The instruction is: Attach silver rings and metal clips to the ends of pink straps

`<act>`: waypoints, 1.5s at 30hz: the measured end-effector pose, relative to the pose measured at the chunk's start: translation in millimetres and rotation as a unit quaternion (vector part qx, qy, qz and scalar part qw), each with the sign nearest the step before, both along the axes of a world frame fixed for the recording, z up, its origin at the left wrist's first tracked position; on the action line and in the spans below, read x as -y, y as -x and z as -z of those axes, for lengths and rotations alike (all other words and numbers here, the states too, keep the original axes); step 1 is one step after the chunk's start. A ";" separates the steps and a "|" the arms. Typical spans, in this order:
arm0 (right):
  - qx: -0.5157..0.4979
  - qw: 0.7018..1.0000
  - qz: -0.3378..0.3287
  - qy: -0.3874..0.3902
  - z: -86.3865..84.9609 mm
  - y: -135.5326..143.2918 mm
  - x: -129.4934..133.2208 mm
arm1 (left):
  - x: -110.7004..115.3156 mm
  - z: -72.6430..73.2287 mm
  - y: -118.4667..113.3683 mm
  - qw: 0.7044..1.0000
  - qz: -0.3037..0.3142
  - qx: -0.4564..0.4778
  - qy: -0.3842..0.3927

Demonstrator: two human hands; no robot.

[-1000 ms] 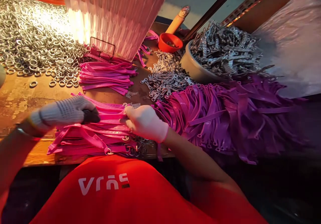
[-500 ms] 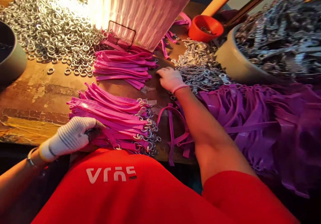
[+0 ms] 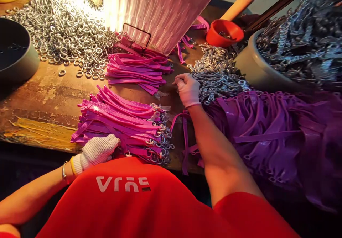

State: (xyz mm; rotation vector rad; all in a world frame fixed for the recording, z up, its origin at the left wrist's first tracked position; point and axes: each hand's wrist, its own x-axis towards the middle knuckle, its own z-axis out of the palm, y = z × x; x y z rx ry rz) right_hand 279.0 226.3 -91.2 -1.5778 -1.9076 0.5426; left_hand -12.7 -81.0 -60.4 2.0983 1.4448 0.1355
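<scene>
My left hand [image 3: 99, 149], in a white dotted glove, is closed at the front edge of a pile of pink straps [image 3: 120, 119]. Its fingertips pinch one pink strap low in that pile. Metal rings [image 3: 161, 135] hang from the right ends of these straps. My right hand [image 3: 186, 88], in a thin pale glove, has its fingers drawn together just left of a heap of metal clasps [image 3: 217, 76]. Whatever lies between its fingertips is too small to make out. Behind the front pile lies a second bundle of pink straps [image 3: 136, 70].
Loose metal rings [image 3: 77, 35] spread over the back left beside a dark bowl [image 3: 29, 63]. A ribbed translucent sheet [image 3: 160, 14] leans at the back. On the right stand a red bowl [image 3: 213, 35] and a large tub [image 3: 249, 58] of metal clasps, with purple straps [image 3: 262, 124] before it.
My right hand has turned and drawn its fingers together beside the clasps. My left hand has moved slightly right and down along the front straps. The view has shifted a little.
</scene>
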 end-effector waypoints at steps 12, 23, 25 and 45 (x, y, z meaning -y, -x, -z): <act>-0.085 0.904 -0.417 -0.029 -93.2 66.5 200.7 | -21.4 -54.9 -7.6 0.864 -0.257 0.413 0.130; 0.049 0.949 -0.310 -0.028 -83.9 90.9 226.4 | -30.4 -21.6 -42.8 0.627 -0.307 0.642 0.317; 0.116 0.950 -0.289 -0.034 -87.8 88.8 224.7 | -31.3 -23.9 -44.7 0.614 -0.301 0.638 0.355; 0.142 0.960 -0.236 -0.042 -86.5 96.8 195.9 | -80.1 -56.1 -19.0 0.752 -0.291 0.528 0.267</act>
